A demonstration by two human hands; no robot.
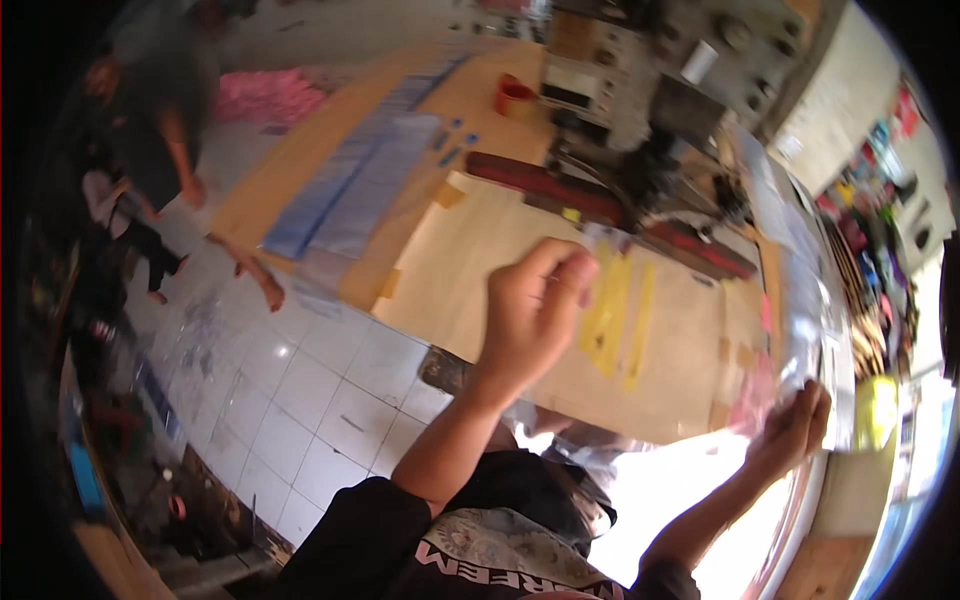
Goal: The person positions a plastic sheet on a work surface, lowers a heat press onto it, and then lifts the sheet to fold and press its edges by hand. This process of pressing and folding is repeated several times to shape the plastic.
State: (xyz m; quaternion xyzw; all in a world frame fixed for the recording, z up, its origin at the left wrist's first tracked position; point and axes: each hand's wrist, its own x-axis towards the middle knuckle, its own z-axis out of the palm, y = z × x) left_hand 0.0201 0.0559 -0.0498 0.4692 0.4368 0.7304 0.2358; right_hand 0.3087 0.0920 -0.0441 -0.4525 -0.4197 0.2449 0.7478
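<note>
My left hand [540, 305] is closed, thumb pressed against curled fingers, above the tan work board [480, 270]. Whatever it may hold is hidden. Beside it, yellow strips [610, 320] lie on the board in front of the machine [650, 110]. At the right edge my right hand [795, 430] has its fingers closed on a clear plastic sheet [800, 345], slightly blurred. A pinkish see-through patch [752, 400] shows next to that hand. Dark red bars [545, 185] run across the front of the machine.
Bluish plastic sheets [360, 185] are stacked on the table's left part, near a red-orange tape roll [514, 96] and small blue pieces [455, 145]. A person [160, 130] is at the far left, by a pink pile [265, 95]. Cluttered shelves [870, 270] stand right.
</note>
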